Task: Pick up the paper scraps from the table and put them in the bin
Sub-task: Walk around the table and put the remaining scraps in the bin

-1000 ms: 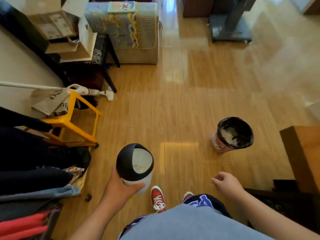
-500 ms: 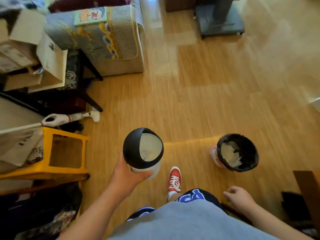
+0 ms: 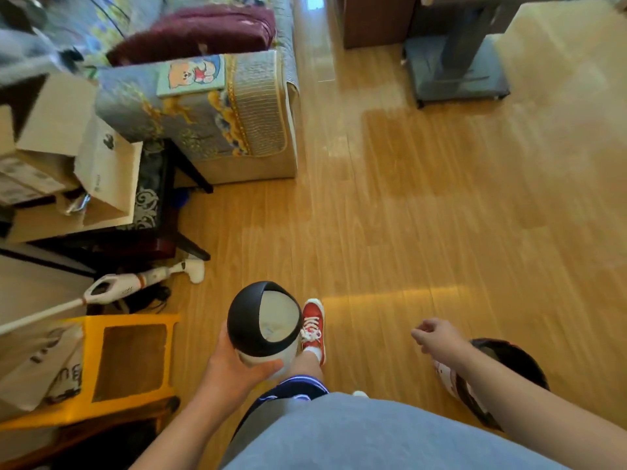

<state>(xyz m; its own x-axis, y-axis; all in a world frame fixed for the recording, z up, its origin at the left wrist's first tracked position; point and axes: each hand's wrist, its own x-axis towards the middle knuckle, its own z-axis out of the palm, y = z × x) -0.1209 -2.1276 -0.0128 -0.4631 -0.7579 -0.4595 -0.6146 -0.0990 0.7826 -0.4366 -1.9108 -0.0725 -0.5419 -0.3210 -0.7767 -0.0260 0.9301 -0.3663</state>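
Cardboard boxes: stacked at far left on a dark stand, flaps open.
Handheld vacuum: white, lying on the wooden floor in front of the stand, its pole running off the left edge.
Yellow stool: lower left, a printed paper bag leaning against its left side.
Sofa arm: upper centre-left, patterned cover, a cartoon picture book lying on top.
Left hand: wrapped around the lower side of the small bin, thumb across the front; firmly closed on it.
Small bin: white body, black domed lid with a pale swing flap; held off the floor, tilted toward the camera. Contents not visible.
Red shoe: on the floor just right of the small bin, partly behind it.
Right hand: raised above the floor, fingers loosely curled inward; whether anything is inside cannot be told.
Second bin: black-lined, on the floor at lower right, largely covered by the right forearm.
Paper scraps: something pale shows inside the second bin; too obscured to confirm.
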